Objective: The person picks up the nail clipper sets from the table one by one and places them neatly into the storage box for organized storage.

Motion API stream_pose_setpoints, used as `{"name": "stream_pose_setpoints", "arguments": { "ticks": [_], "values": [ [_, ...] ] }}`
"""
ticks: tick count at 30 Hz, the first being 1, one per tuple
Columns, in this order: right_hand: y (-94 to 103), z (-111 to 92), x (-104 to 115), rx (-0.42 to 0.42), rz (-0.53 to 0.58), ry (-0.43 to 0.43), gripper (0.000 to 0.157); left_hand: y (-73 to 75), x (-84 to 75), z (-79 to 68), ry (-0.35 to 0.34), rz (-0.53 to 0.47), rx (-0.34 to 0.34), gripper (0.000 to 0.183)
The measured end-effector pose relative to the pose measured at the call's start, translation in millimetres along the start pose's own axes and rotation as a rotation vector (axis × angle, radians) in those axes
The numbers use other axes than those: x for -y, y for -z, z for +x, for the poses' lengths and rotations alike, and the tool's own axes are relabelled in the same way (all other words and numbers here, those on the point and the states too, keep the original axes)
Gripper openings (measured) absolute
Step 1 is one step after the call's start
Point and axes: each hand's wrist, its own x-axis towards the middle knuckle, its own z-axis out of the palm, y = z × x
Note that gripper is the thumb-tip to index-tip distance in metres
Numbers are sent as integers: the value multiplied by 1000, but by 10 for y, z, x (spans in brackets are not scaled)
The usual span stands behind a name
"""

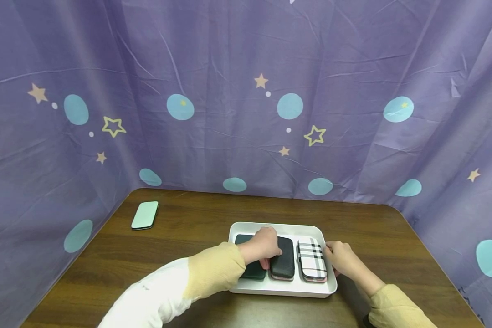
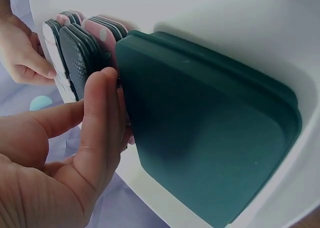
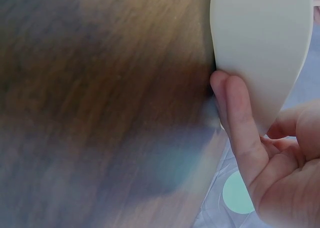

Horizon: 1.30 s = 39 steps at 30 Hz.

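Observation:
A white tray holds a row of flat, round-cornered cases. My left hand reaches into it between a dark green case and a black case. In the left wrist view its fingers lie fairly straight beside the green case's edge, with the thumb close to them. A white plaid case sits at the tray's right side, and pink dotted cases show behind the left fingertips. My right hand holds the tray's right wall, thumb at the rim and fingers against the outside.
A mint green case lies apart on the brown wooden table, toward the far left. Behind and along the sides hangs a purple curtain with stars and blue ovals, reaching the table's edges.

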Motion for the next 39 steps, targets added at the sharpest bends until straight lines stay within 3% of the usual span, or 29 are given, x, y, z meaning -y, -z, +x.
{"name": "stream_pose_setpoints", "arguments": {
  "ticks": [6, 12, 18, 25, 29, 34, 39],
  "values": [
    [2, -3, 12, 0, 3, 2, 28, -21, -2, -10, 23, -59, 15, 31],
    [-4, -8, 12, -4, 11, -9, 28, 63, 10, -6, -37, 57, 7, 27],
    [1, -8, 17, 0, 15, -1, 29, 136, 30, -27, -54, 33, 31, 25],
    [0, -15, 14, -6, 20, -15, 28, 221, 65, -65, -14, -145, 100, 29],
    [2, -17, 17, -4, 18, -10, 28, 296, 97, -114, -45, -186, 121, 29],
    [0, -13, 12, -3, 14, -5, 28, 357, 156, -160, -164, -189, 57, 29],
    [-2, -5, 4, -6, 13, -4, 27, 410, 211, -179, -282, -125, -108, 23]
  ]
}}
